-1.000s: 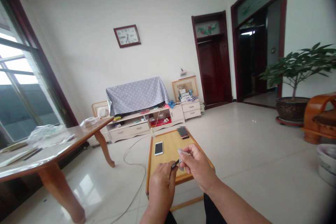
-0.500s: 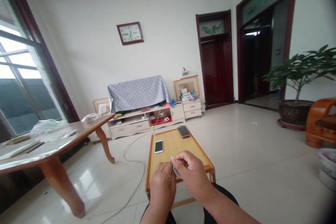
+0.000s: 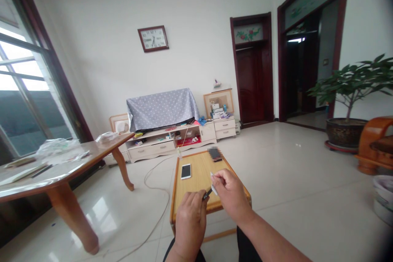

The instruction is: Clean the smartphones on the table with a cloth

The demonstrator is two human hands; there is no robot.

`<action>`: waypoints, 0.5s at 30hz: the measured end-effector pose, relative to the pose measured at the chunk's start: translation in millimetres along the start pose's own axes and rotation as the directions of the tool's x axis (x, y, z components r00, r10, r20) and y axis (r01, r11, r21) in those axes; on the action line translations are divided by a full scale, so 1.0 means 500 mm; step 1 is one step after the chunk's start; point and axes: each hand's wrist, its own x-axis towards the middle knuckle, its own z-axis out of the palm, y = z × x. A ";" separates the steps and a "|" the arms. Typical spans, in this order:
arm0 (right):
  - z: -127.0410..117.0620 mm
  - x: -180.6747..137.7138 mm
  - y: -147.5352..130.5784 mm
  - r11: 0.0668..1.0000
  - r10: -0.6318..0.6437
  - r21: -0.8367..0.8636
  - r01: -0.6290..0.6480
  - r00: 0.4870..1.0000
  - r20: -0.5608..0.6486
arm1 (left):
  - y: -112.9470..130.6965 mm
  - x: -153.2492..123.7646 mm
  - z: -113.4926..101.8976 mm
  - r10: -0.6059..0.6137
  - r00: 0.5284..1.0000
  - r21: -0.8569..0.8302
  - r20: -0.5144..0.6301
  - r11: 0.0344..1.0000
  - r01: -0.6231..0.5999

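My left hand is closed around a slim black object; its end sticks out past the thumb, and most of it is hidden by the fingers. To the right and a little farther off, my right hand pinches a small white piece like folded tissue or cloth. The white piece is close to the tip of the black object; whether they touch I cannot tell. Both hands are above the near part of a small wooden table. On it lies a white phone with a dark screen.
A blurred-out dark item lies at the small table's far right, and a small clear bottle is at its far left corner. A larger table with plastic bags stands left. A cable runs along the floor between them.
My right hand has moved slightly right and away from my left hand with the white piece, and the black object now shows between the hands. My left hand has hardly moved.
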 end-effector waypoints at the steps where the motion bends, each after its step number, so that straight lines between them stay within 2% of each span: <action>1: -0.001 0.000 0.003 1.000 -0.003 -0.010 0.003 1.000 -0.020 | -0.002 -0.002 0.003 -0.003 1.000 -0.001 0.003 1.000 0.003; 7: 0.015 -0.025 -0.006 0.994 -0.098 -0.038 0.099 0.994 0.041 | -0.009 -0.008 0.010 0.000 1.000 0.027 0.010 1.000 0.000; 12: 0.001 -0.002 0.008 0.997 -0.058 -0.061 0.055 0.997 -0.053 | -0.006 -0.007 0.007 -0.006 1.000 0.006 -0.007 1.000 0.006; 15: 0.002 -0.009 0.007 0.994 -0.078 -0.083 0.075 0.996 -0.033 | -0.004 -0.008 0.009 -0.015 1.000 0.011 0.000 1.000 0.015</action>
